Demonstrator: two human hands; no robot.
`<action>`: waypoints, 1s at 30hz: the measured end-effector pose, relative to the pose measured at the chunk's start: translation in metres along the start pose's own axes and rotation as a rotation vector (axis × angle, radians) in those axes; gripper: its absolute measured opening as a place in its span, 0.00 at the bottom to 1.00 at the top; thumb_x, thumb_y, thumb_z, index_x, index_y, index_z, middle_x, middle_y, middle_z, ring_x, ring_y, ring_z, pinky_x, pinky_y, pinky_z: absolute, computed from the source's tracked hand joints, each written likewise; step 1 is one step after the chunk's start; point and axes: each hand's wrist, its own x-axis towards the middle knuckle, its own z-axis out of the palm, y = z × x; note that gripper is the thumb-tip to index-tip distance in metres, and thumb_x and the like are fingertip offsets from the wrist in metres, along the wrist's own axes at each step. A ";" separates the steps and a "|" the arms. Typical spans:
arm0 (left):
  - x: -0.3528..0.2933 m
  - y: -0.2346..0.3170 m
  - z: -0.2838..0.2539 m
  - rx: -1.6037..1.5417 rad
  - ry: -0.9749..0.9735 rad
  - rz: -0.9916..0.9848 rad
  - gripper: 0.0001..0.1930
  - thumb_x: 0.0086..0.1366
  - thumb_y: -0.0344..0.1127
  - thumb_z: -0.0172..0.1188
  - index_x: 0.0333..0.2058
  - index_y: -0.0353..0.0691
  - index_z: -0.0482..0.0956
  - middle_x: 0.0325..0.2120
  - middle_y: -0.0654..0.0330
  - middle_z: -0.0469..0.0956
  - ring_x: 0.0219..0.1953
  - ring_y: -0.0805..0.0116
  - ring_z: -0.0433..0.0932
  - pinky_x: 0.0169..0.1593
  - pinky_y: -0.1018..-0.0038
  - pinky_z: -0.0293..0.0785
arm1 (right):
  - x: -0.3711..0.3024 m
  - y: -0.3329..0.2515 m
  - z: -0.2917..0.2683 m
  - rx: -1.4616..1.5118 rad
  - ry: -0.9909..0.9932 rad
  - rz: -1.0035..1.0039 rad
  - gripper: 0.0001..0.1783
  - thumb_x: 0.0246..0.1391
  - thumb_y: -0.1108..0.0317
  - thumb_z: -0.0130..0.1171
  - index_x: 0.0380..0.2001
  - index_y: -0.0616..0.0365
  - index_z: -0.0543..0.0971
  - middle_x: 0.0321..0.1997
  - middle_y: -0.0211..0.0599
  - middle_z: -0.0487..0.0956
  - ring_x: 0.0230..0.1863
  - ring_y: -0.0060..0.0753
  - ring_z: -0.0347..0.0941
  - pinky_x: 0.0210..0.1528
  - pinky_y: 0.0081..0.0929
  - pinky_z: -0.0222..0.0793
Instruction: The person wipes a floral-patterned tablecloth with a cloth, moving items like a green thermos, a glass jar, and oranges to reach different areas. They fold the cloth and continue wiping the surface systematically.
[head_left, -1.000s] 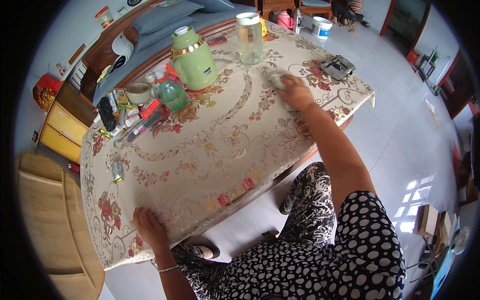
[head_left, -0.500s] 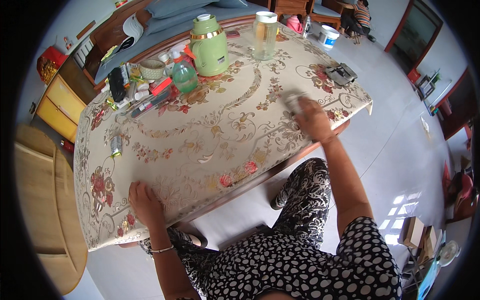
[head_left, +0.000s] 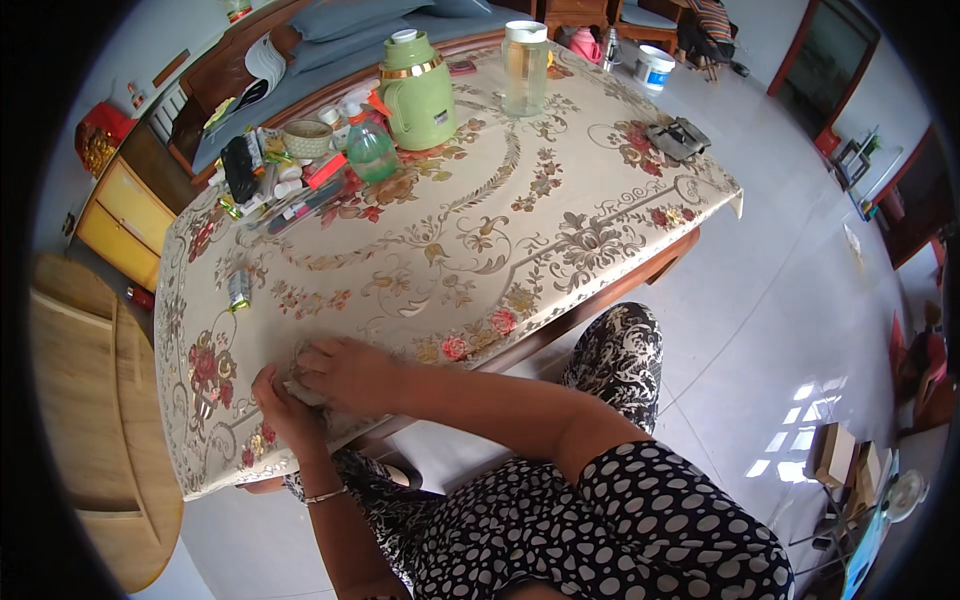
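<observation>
My right hand [head_left: 348,378] is closed over a crumpled pale cloth [head_left: 303,391], pressed to the floral tablecloth [head_left: 420,285] at its near left edge. Most of the cloth is hidden under the fingers. Right beside it my left hand [head_left: 286,408] rests on the table with its fingers apart, nearly touching the cloth. A bracelet circles the left wrist. Beyond the hands lies a small shiny packet [head_left: 238,289].
A green thermos jug [head_left: 420,105], a green spray bottle [head_left: 371,150], a clear pitcher [head_left: 525,75], a woven bowl [head_left: 307,139] and assorted small items stand at the back. A grey pouch [head_left: 678,139] lies far right. A wooden board [head_left: 95,400] leans left of the table.
My right hand has swept the cloth from the table's right side across to the near left, next to my left hand. My left hand has stayed almost in place.
</observation>
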 end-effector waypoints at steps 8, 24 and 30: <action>0.000 0.003 0.003 0.183 -0.053 0.152 0.11 0.66 0.25 0.47 0.45 0.35 0.72 0.45 0.48 0.72 0.50 0.48 0.71 0.52 0.60 0.69 | -0.090 0.138 -0.090 -0.357 0.038 0.365 0.26 0.52 0.64 0.53 0.56 0.53 0.70 0.63 0.36 0.64 0.64 0.44 0.59 0.64 0.39 0.57; 0.001 0.008 0.010 0.304 -0.098 0.136 0.09 0.66 0.28 0.49 0.43 0.35 0.74 0.45 0.50 0.74 0.48 0.49 0.72 0.51 0.60 0.69 | -0.310 0.276 -0.273 -0.791 0.149 1.462 0.32 0.54 0.50 0.54 0.62 0.43 0.65 0.66 0.32 0.62 0.65 0.47 0.56 0.64 0.42 0.58; 0.003 0.008 0.011 0.336 -0.083 0.171 0.09 0.64 0.27 0.49 0.42 0.37 0.73 0.46 0.51 0.74 0.49 0.49 0.71 0.52 0.59 0.68 | -0.258 0.254 -0.213 -0.772 0.137 0.982 0.31 0.54 0.51 0.55 0.60 0.46 0.67 0.64 0.40 0.64 0.63 0.49 0.58 0.63 0.42 0.58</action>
